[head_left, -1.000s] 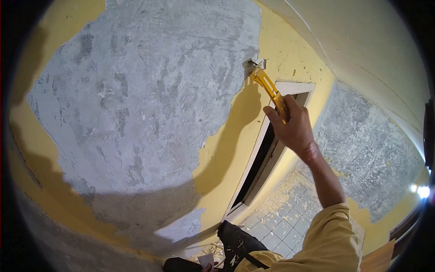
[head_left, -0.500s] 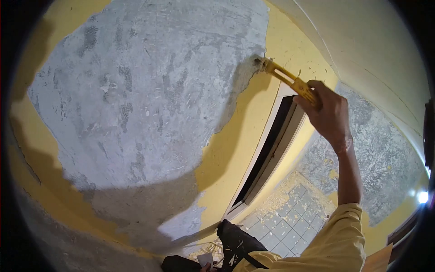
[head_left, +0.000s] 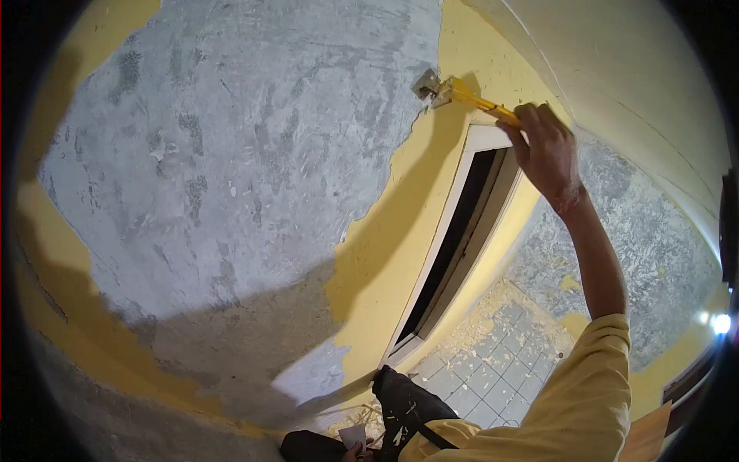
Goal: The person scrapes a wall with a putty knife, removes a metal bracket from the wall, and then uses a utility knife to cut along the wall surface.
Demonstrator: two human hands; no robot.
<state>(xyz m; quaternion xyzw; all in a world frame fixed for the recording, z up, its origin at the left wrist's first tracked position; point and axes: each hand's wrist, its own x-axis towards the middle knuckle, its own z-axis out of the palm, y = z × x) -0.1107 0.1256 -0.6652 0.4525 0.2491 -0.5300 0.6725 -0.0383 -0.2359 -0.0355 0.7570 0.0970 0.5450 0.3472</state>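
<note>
My right hand [head_left: 545, 146] is closed around the yellow handle of a paint scraper [head_left: 481, 102]. The scraper's metal head lies at the ragged border between bare grey plaster [head_left: 269, 138] and yellow paint [head_left: 408, 192], just above a door or window frame [head_left: 450, 254]. At the bottom edge my left hand [head_left: 356, 453], mostly cut off, is closed on a small pale flat piece [head_left: 353, 436]. What that piece is made of does not show.
Paint flakes cover the tiled floor [head_left: 481, 369] by the far wall, where patchy grey plaster [head_left: 616, 223] shows. A bright lamp [head_left: 721, 323] shines at the right. My dark trouser leg [head_left: 412, 404] is below, and a wooden board [head_left: 645, 439] stands at lower right.
My right hand has shifted slightly up and turned the scraper, so its handle now appears edge-on and its metal head shows more. My left hand still holds the pale piece.
</note>
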